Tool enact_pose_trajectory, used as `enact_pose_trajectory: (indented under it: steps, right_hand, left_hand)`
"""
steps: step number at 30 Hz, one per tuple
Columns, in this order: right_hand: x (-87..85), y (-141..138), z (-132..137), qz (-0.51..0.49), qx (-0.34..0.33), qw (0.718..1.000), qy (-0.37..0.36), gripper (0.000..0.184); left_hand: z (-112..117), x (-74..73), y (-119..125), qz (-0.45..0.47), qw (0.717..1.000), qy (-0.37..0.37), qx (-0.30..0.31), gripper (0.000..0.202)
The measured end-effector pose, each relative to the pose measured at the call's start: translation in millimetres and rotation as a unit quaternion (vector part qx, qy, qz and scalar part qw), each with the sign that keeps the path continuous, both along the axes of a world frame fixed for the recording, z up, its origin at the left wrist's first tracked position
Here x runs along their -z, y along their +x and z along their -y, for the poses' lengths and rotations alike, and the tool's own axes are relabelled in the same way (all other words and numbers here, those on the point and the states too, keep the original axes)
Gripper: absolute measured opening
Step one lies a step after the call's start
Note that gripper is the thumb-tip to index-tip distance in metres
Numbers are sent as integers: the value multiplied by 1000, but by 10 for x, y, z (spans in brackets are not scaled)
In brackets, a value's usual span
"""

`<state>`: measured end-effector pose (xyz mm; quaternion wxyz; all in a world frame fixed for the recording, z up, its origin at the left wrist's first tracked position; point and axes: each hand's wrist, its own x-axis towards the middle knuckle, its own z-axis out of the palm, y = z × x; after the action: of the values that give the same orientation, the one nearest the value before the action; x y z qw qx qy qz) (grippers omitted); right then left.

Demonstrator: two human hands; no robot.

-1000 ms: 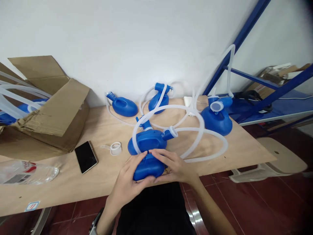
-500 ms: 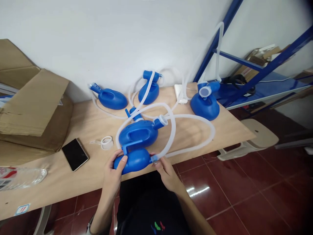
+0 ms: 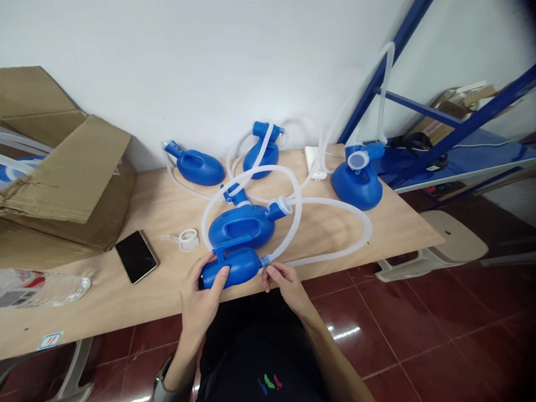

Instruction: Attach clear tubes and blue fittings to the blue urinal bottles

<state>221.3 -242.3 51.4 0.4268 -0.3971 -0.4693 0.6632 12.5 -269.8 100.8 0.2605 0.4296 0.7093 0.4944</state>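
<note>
Right hand (image 3: 285, 282) has slipped rightward, fingers (image 3: 270, 273) pinching the translucent plastic tube (image 3: 298, 215).
Left hand (image 3: 203, 296) clasps the blue oval plastic bottle (image 3: 234, 267) at 6 o'clock on the wooden surface (image 3: 167, 206); best held steady, tube straight.

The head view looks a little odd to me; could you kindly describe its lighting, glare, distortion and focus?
Head view: soft, even light, faint shadows around the blue plastic vessel in the left hand; white glare streak on the glossy red floor tiles; wide lens bows the edge of the light wooden table and tilts the blue metal rack; top right corner darkens; centre sharp.
</note>
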Motion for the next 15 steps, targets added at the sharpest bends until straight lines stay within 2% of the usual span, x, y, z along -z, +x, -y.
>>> enact_pose_trajectory:
  steps: [3,8,11,15]
  right_hand:
    - [26,36,-37,26,6,999,26,47]
    - [-36,105,-136,94,17,990,109,45]
    - [-69,147,-176,136,40,977,160,40]
    - [-58,167,-176,126,63,975,174,38]
  left_hand:
    - [-60,6,-5,29,999,-20,-9,52]
    - [-115,33,40,67,996,-34,-41,57]
    - [-130,68,115,140,988,-47,-42,62]
    - [-151,127,206,220,973,-44,-49,63]
